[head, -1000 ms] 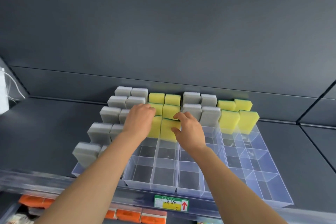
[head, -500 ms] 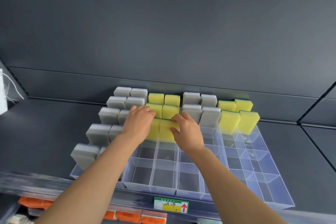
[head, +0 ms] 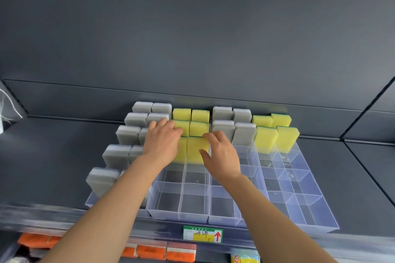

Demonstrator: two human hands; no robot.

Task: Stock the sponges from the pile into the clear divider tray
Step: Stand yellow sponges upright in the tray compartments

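Two hands: both reach into the clear divider tray (head: 316,218) on the dark shelf (head: 47,156), at the third row from the back.
Left hand (head: 163,142): fingers loosely curled, lying over the left sponge of a yellow pair; whether it grips that sponge I cannot tell.
Right hand (head: 222,153): half open, thumb (head: 204,155) against the near face of the yellow sponge (head: 196,148) and fingertips (head: 210,135) on its top edge, pressing more than clasping.
Sponge position: upright in its compartment, long axis vertical, just ahead of and slightly left of the right hand, touching it.
Nearer hand: the right, for this sponge; the left covers its neighbour.
Filled so far: grey sponges (head: 116,155) down the left columns, two rows of grey and yellow at the back.
Still open: most front compartments in the middle and right.
Pile: not in view.
Likely next move: let go and draw both hands back toward the body for more sponges.
Price tag (head: 203,234): on the shelf lip below.
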